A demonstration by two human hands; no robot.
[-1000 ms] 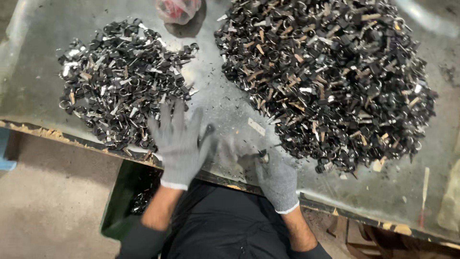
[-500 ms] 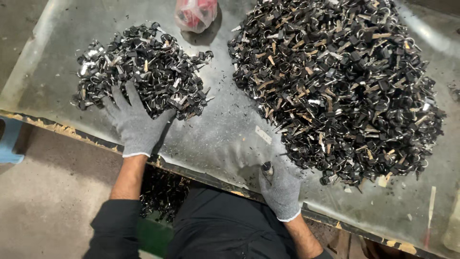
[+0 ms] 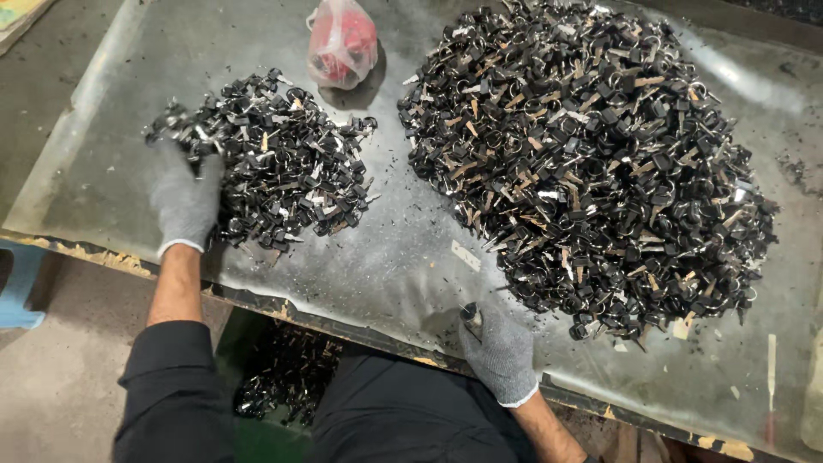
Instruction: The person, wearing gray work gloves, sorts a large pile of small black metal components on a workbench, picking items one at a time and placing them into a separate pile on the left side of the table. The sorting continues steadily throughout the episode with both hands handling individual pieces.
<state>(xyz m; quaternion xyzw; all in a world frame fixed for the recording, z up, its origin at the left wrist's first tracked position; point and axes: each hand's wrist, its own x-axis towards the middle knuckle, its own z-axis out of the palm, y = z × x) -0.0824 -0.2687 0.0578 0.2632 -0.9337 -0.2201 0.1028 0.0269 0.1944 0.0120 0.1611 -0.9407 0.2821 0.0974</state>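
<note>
Scuffed grey tabletop [image 3: 411, 257] underfoot of it all: his gloved left hand [image 3: 184, 201] lies spread against the smaller heap of black clips [image 3: 274, 163], as if raking it, while the right hand [image 3: 497, 351] is curled shut on a small dark tool [image 3: 470, 314] near the table edge, just beside the big heap [image 3: 583, 154]; a red bag [image 3: 343, 43] sits beyond.

red plastic bag [image 3: 342, 43], blue stool [image 3: 19, 287], green bin [image 3: 257, 429]
</note>
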